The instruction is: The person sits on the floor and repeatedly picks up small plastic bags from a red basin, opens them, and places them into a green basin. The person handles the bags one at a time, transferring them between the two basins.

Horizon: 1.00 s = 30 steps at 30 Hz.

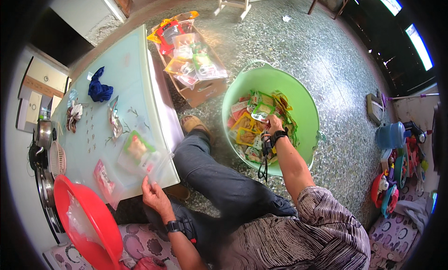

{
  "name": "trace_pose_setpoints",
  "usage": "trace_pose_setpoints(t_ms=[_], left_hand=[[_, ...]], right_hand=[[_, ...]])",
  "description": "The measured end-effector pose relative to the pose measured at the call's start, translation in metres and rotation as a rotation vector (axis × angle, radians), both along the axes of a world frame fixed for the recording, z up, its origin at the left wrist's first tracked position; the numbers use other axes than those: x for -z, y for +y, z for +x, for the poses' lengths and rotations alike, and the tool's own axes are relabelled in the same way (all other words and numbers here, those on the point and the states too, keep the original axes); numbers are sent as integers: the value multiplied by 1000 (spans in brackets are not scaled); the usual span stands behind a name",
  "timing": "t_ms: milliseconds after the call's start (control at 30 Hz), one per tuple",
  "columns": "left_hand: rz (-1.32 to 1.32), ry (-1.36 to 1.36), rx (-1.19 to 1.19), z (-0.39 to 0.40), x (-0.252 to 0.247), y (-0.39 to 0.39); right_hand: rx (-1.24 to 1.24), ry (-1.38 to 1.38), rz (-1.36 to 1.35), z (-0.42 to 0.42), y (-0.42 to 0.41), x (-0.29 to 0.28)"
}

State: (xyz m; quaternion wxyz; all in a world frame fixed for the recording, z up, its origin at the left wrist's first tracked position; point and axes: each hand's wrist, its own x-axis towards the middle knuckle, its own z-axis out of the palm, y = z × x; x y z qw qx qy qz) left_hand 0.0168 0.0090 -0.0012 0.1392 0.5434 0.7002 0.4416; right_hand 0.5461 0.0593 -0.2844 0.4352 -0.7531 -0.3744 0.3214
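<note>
My right hand [274,125] reaches into a large light-green plastic tub [301,95] on the floor. Its fingertips close on the edge of a green-and-white food packet [262,111], above a heap of small sealed packets [246,136], several yellow-edged. By the near corner of the glass-topped table [78,130] is my left hand [156,199], its fingertips at the edge of a clear plastic bag. Whether they pinch it is unclear. That bag holds a green-edged food packet [138,147] and lies flat on the glass. To its left, a bag with a pink packet [104,179] overhangs the table edge.
A cardboard box [203,93] full of bagged packets stands between table and tub. A red basin [89,214] holding clear plastic bags is at lower left. Blue cloth [100,86] and a silvery wrapper [114,119] lie on the table. My legs [224,179] extend beside the tub.
</note>
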Motion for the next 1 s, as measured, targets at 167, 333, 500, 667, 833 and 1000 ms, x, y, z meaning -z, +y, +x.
trace_pose_setpoints(t_ms=[167, 333, 500, 667, 833, 1000], left_hand=[[58, -39, -62, -16, 6, -15], [88, -53, -76, -16, 8, -15], [204, -48, -74, -14, 14, -12], [190, 7, -82, -9, 6, -13], [240, -13, -79, -7, -7, -16], [248, -23, -86, -10, -4, -17]], right_hand=[[310, 807, 125, -55, 39, -98], [-487, -343, 504, -91, 47, -209], [-966, 125, 722, -154, 55, -273], [-1028, 754, -61, -248, 19, -331], [-1226, 532, -93, -297, 8, -348], [-1331, 475, -135, -294, 18, -332]])
